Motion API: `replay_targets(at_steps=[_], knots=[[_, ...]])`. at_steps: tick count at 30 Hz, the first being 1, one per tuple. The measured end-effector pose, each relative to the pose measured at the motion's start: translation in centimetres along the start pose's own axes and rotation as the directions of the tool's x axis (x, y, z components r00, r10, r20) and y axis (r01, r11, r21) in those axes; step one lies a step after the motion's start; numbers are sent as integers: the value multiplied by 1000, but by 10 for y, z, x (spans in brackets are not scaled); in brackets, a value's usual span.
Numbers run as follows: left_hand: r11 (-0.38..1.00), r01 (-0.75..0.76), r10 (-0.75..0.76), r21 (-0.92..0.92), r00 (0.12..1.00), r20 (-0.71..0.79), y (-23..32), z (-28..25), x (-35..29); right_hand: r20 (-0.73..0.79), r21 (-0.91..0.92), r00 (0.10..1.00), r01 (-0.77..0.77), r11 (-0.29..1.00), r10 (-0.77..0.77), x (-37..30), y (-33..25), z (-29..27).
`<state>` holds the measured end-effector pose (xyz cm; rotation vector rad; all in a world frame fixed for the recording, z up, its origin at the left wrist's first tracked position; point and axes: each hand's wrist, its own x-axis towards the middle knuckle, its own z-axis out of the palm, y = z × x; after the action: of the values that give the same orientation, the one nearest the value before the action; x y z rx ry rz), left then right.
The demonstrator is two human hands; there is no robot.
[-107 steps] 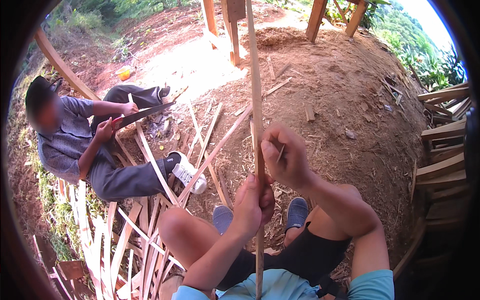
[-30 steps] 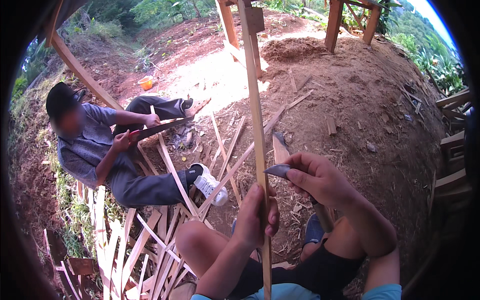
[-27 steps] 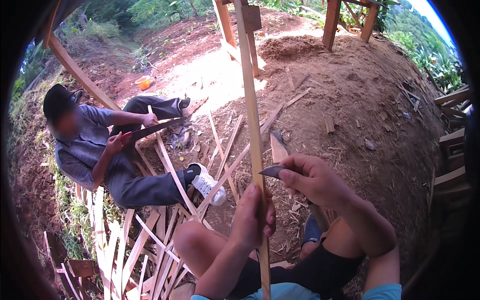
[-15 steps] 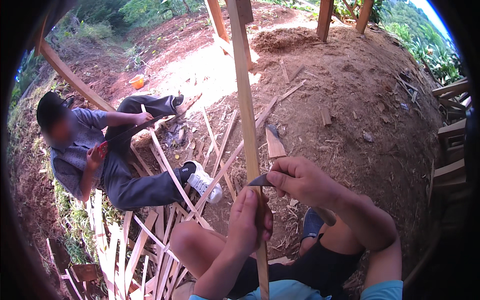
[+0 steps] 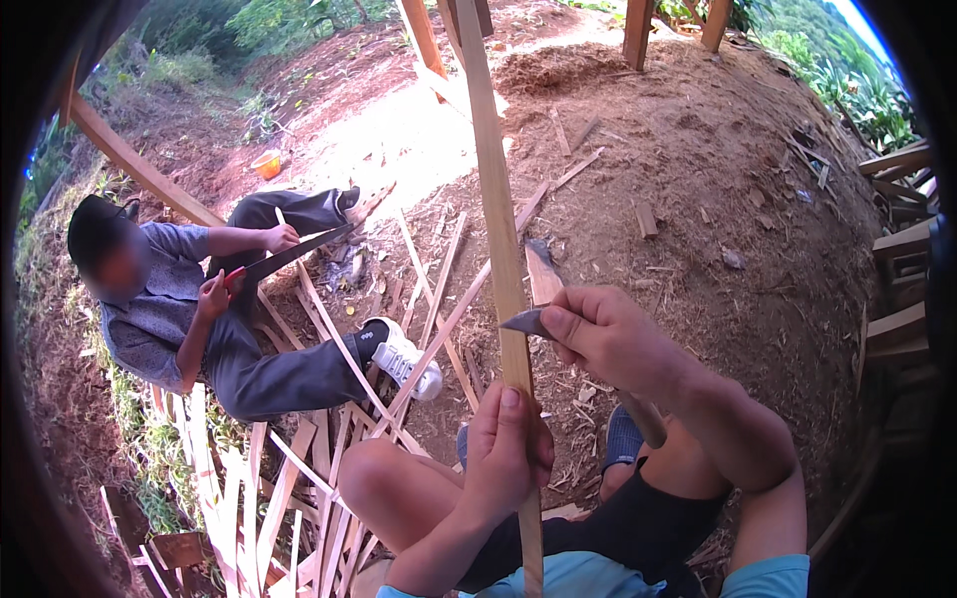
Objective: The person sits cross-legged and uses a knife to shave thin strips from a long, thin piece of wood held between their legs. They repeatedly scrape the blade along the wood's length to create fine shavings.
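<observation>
A long, narrow wooden strip (image 5: 495, 189) runs upright through the middle of the view, its lower end against my body. My left hand (image 5: 506, 439) is wrapped round it above my lap. Farther up the strip, my right hand (image 5: 598, 334) grips a knife (image 5: 525, 321) close to its short, pointed, curved blade. The blade's tip lies at the strip's right part; whether it cuts into the wood I cannot tell. A rounded wooden handle (image 5: 646, 423) shows below my right forearm and appears to belong to the knife.
On the left a seated co-worker holds a long dark blade (image 5: 289, 255) with a red handle against a thin strip. Many cut strips (image 5: 284, 488) lie piled at lower left. A wood piece (image 5: 543, 274) lies ahead, an orange bucket (image 5: 266, 164) beyond. Timber (image 5: 902, 244) is stacked at right.
My right hand and the knife have moved up along the strip, away from my left hand. My left hand has slid slightly lower. The co-worker's blade has shifted.
</observation>
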<state>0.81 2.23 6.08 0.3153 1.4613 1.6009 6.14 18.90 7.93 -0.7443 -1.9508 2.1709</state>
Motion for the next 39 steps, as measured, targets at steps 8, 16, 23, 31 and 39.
replay_targets(at_steps=[8, 16, 23, 31, 39], knots=[[999, 24, -22, -46, 999, 37, -2, -9, -7, -17, 257, 1000, 24, 966, -20, 6, -19, -13], [985, 1, 1, -171, 1000, 11, 26, -45, 19, 73, 108, 987, -151, 983, 143, -14, -5, 9], [961, -113, 123, -253, 992, 26, 40, -51, 38, 75, 110, 994, -88, 990, 80, -8, -4, -1], [888, -284, 275, -362, 958, -78, 73, -71, 72, 128, 62, 991, -38, 997, 30, -25, -5, -6], [929, -209, 250, -304, 963, 103, 73, -68, 36, 73, 70, 997, 1, 998, -6, -43, -9, -6]])
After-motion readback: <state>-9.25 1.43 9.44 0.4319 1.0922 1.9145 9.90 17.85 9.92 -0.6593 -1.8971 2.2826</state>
